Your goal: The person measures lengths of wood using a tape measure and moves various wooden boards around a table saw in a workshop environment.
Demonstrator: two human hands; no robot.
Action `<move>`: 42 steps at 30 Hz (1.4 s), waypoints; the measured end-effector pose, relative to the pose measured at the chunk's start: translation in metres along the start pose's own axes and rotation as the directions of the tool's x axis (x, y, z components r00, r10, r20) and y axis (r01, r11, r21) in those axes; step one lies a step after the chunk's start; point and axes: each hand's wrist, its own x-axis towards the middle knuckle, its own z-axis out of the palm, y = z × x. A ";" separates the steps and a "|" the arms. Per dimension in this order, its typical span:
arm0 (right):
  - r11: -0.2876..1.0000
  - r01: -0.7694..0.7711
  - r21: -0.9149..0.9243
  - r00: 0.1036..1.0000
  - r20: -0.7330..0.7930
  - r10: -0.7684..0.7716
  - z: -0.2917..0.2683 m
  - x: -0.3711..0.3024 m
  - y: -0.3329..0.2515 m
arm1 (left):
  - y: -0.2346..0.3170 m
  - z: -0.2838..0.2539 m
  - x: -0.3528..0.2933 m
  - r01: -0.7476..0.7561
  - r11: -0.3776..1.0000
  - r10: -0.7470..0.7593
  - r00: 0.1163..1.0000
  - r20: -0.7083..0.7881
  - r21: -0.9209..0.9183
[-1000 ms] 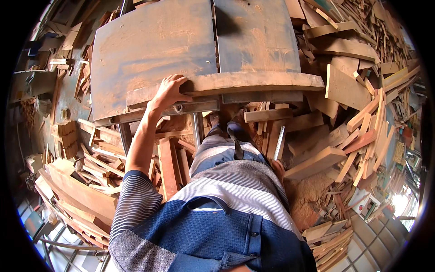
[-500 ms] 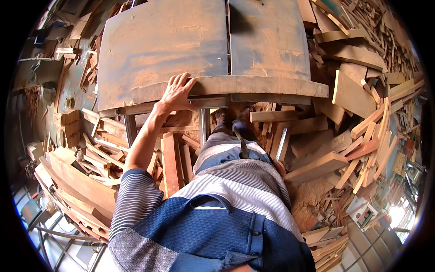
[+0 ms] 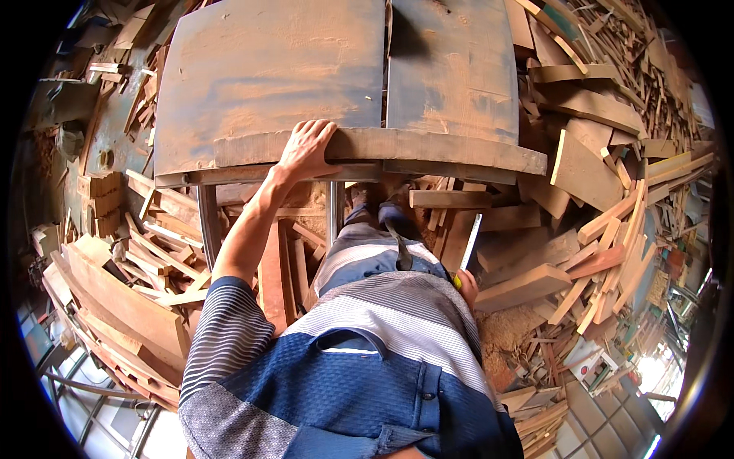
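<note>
A long, slightly rough wooden board (image 3: 428,147) lies along the near edge of a dusty metal-topped table (image 3: 267,69). My left hand (image 3: 309,149) grips this board left of its middle, fingers over the top and thumb on the near side. Beside my right hip, my right hand (image 3: 468,288) is closed around a tape measure with a yellow case (image 3: 457,281); my body hides part of that hand. The white tape blade (image 3: 472,243) sticks out of the case, pointing away from me.
A narrow slot (image 3: 386,65) splits the tabletop. Metal legs (image 3: 336,210) stand under its near edge. Stacked curved planks (image 3: 126,306) are at the left, loose offcuts (image 3: 604,252) at the right. Sawdust (image 3: 508,329) covers the floor near my right side.
My left hand has shifted a little rightward along the board, its fingers closer together. My right hand and the yellow tape case now show more beside my hip. The whole view has shifted slightly.
</note>
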 end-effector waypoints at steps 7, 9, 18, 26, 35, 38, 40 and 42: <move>0.928 0.217 -0.305 0.976 0.081 -0.202 -0.009 -0.003 0.036 | -0.006 0.009 0.001 -0.060 0.998 0.059 0.996 -0.060 -0.009; 0.997 -0.012 -0.080 0.999 0.032 0.014 -0.004 0.000 0.041 | -0.009 0.012 -0.002 -0.076 0.997 0.076 0.993 -0.085 -0.006; 0.929 -0.266 0.258 0.938 -0.150 0.311 -0.001 0.006 -0.006 | 0.001 0.012 0.001 -0.060 0.998 0.060 0.996 -0.067 -0.001; 0.969 -0.129 0.212 0.992 0.026 0.126 0.017 0.032 -0.184 | 0.057 0.001 -0.025 -0.034 0.996 0.010 0.965 -0.261 -0.085; 0.889 0.446 -0.105 0.745 0.594 -0.304 0.087 0.057 -0.308 | 0.114 0.019 -0.040 0.111 -0.082 -0.394 0.909 0.135 -0.990; 0.878 0.468 -0.097 0.704 0.641 -0.305 0.100 0.060 -0.311 | 0.098 0.013 -0.057 0.097 -0.232 -0.495 0.845 0.203 -0.968; 0.868 0.487 -0.102 0.689 0.655 -0.310 0.105 0.061 -0.311 | 0.080 0.011 -0.068 0.115 -0.313 -0.597 0.748 0.289 -0.943; 0.804 0.572 -0.163 0.672 0.655 -0.346 0.101 0.070 -0.309 | 0.029 0.016 -0.086 0.101 -0.043 -0.711 0.695 0.102 -0.994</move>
